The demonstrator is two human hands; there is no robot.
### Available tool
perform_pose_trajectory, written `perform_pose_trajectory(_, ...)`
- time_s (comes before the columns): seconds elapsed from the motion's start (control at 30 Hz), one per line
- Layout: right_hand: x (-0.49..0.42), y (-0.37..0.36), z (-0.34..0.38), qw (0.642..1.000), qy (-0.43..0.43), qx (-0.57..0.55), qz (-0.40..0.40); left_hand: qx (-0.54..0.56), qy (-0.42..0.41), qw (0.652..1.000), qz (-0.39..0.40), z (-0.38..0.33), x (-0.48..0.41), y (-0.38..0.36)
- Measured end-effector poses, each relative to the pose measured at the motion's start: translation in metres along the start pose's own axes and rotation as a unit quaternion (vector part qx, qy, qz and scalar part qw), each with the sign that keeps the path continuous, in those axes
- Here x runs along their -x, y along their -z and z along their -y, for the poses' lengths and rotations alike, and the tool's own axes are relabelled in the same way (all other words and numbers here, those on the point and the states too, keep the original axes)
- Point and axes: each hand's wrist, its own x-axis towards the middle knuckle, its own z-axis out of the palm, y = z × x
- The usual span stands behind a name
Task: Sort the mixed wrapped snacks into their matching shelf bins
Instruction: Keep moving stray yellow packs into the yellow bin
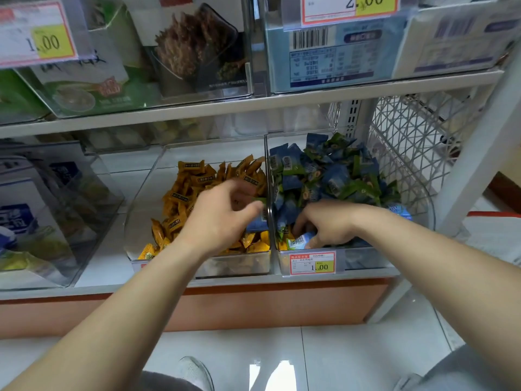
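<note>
Fingers (pixel 239 190) on the left hand (pixel 222 221) are curled and blurry over the orange bin (pixel 141 210). The thumb's right by a green scrap (pixel 261 200) at the divider (pixel 267 165). It might be pinching it, honestly can't tell.

The right hand (pixel 327 227) is dug into the front of the blue-and-green bin (pixel 366 261), which sits at 3 o'clock from the orange one. Its fingers curl down among the wrappers, with a pale packet (pixel 300 241) at its 8 o'clock. Whether it's got hold of anything is hidden.

Progress-wise I'd say mostly done: the orange snacks (pixel 191 187) and blue-and-green snacks (pixel 332 170) are largely apart. Left to do: a blue packet (pixel 257 225) lying in the orange bin at 3 o'clock of the left hand, plus a few orange bits (pixel 285 231) at 9 o'clock of the right hand.
</note>
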Motion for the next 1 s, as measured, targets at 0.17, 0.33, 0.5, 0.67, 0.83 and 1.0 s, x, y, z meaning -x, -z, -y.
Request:
perform_pose_trajectory(0.17,0.017,0.027,-0.009,0.978,0.024,-0.159,-0.133,0.004,-0.048,0.998,-0.025,-0.016,0.006,-0.016)
perform_pose_trajectory(0.33,0.032,0.034,-0.013,0.935,0.045,-0.281,-0.213,-0.041,-0.119,0.991,-0.037,-0.025,0.002,-0.027)
perform_pose_trajectory(0.5,0.037,0.038,-0.03,0.919,-0.1,-0.17,-0.342,-0.067,-0.079,0.994,-0.043,-0.021,-0.004,-0.039)
perform_pose_trajectory(0.67,0.038,0.035,-0.017,0.89,-0.092,-0.017,-0.446,-0.035,-0.035,0.998,-0.042,-0.012,-0.008,-0.042)
perform_pose_trajectory(0.83,0.013,0.011,0.018,0.99,0.033,-0.126,-0.054,0.002,-0.044,0.999,-0.023,-0.01,-0.007,-0.035)
perform_pose_trajectory(1.0,-0.005,0.006,0.008,0.999,0.011,-0.047,0.011,0.012,-0.04,0.999,-0.009,-0.006,-0.008,-0.033)
